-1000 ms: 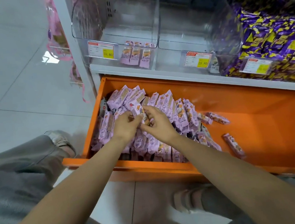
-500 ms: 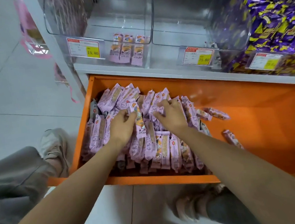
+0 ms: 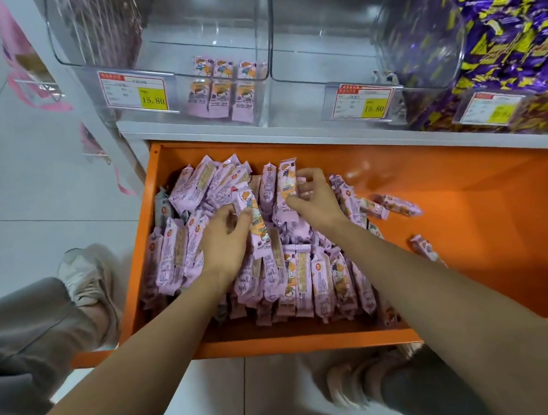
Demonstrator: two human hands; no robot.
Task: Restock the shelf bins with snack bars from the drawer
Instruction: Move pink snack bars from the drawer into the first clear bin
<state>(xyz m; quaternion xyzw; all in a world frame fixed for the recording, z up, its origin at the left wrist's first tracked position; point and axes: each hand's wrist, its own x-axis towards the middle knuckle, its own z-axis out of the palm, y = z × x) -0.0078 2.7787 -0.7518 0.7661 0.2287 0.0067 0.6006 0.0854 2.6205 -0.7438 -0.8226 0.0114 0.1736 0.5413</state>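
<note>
An open orange drawer (image 3: 491, 215) holds a heap of pink-wrapped snack bars (image 3: 309, 279) in its left half. My left hand (image 3: 225, 241) lies in the heap, its thumb and fingers pinching one upright bar (image 3: 253, 216). My right hand (image 3: 312, 195) grips a bunch of bars (image 3: 285, 185) at the back of the heap, fingers curled over their tops. Above the drawer, a clear shelf bin (image 3: 154, 32) contains only three pink bars (image 3: 220, 93) standing at its front wall.
A second clear bin (image 3: 330, 28) stands to the right, then a bin heaped with purple-and-yellow sweets (image 3: 502, 24). Price tags (image 3: 134, 90) hang on the bin fronts. Two loose bars (image 3: 400, 204) lie on the drawer's bare right side. My shoes and knees flank the drawer.
Both hands have spread apart and reached deeper into the heap; the right hand moved back and closed round a bunch of bars. The view has tilted closer to the shelf.
</note>
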